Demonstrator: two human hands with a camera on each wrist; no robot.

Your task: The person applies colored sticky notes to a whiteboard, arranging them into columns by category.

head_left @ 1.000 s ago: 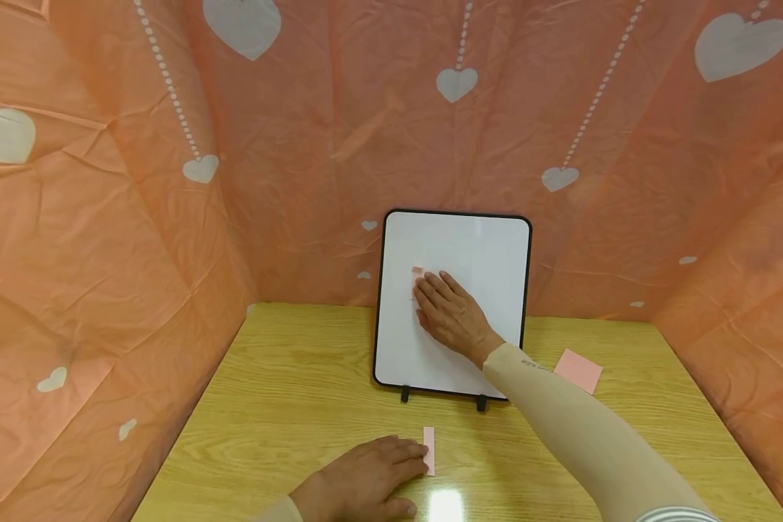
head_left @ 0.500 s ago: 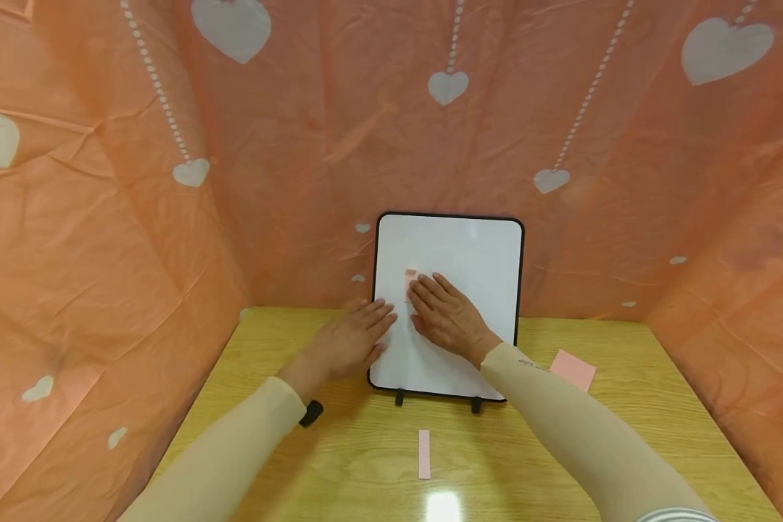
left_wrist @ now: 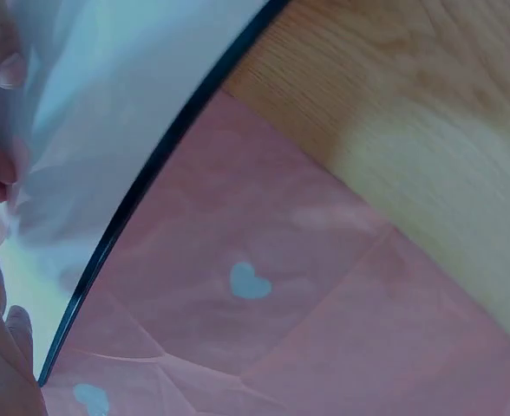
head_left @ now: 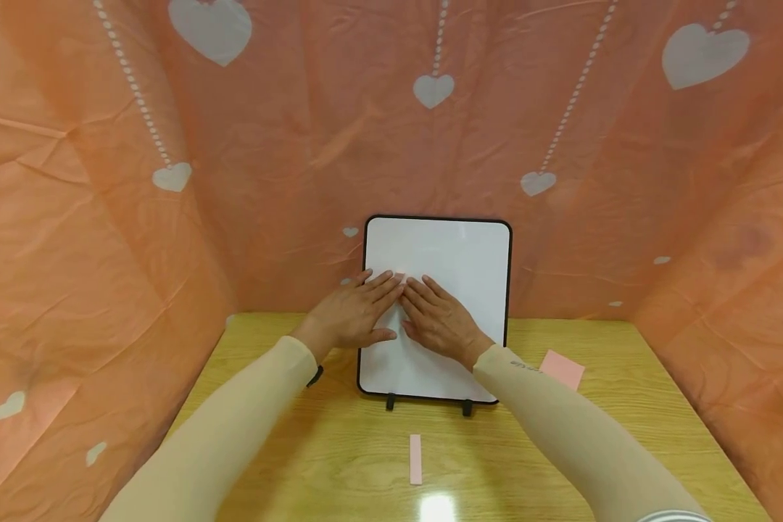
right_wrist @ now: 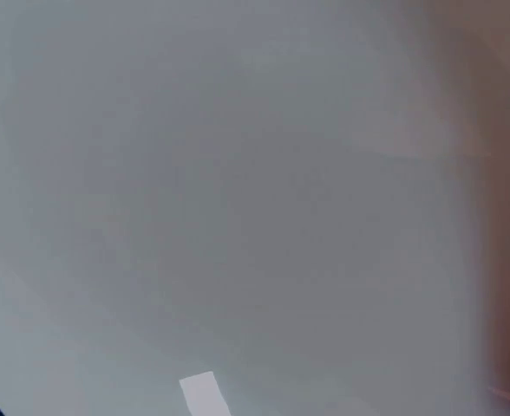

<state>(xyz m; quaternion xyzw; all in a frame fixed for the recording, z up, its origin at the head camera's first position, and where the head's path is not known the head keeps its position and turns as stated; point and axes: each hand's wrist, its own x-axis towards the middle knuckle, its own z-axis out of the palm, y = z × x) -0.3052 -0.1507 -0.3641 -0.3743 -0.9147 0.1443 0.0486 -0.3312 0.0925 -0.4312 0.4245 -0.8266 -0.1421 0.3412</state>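
From here, the pink piece [head_left: 400, 276] on the whiteboard [head_left: 457, 250] is mostly hidden, only its top showing. The right sleeve [head_left: 557, 428] covers part of the pink square [head_left: 563, 370] on the desk [head_left: 346, 460] and bears a dark marking [head_left: 525, 366] too small to read.

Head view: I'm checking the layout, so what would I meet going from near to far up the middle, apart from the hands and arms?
Pink strip on the table → black stand feet → whiteboard → orange backdrop with hearts.
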